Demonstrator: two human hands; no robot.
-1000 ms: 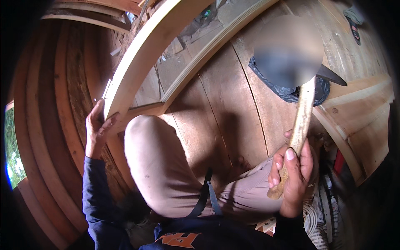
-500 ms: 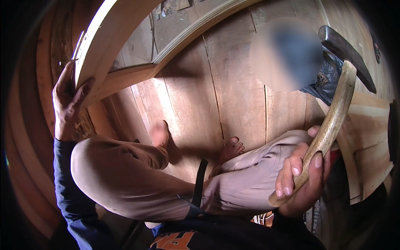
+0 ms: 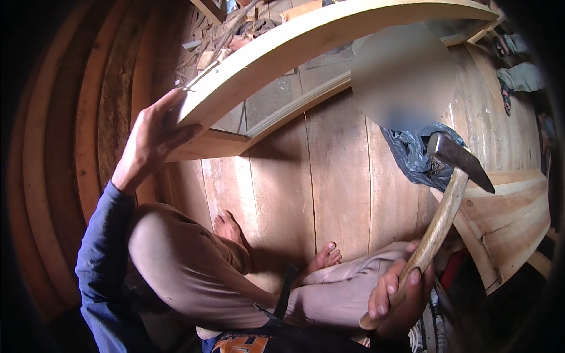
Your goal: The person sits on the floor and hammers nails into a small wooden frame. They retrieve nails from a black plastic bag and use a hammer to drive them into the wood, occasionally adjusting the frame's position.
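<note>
My left hand [image 3: 156, 134] is closed around the near left end of a pale wooden frame [image 3: 259, 56], thumb on its inner side and fingers over the outer edge. A glass pane appears to sit inside this frame, which is propped up on edge. On the right, my right hand [image 3: 403, 294] wraps round the lower wooden handle of a hammer [image 3: 436, 235]. The dark metal head points up and away, apart from the frame. Beneath the hammer head lies a dark plastic bag [image 3: 406, 154] with small things in it, too unclear to name.
Wooden planks [image 3: 282, 194] form the floor around my bare feet. Board offcuts [image 3: 506, 223] lie at the right. Scraps and debris [image 3: 235, 35] are heaped beyond the frame. Another person's leg [image 3: 521, 77] shows at the far right. A blurred disc hides part of the frame.
The view has shifted, bringing the frame's far end and the debris into sight. My right hand and the hammer sit lower in the picture. Both hands keep their holds.
</note>
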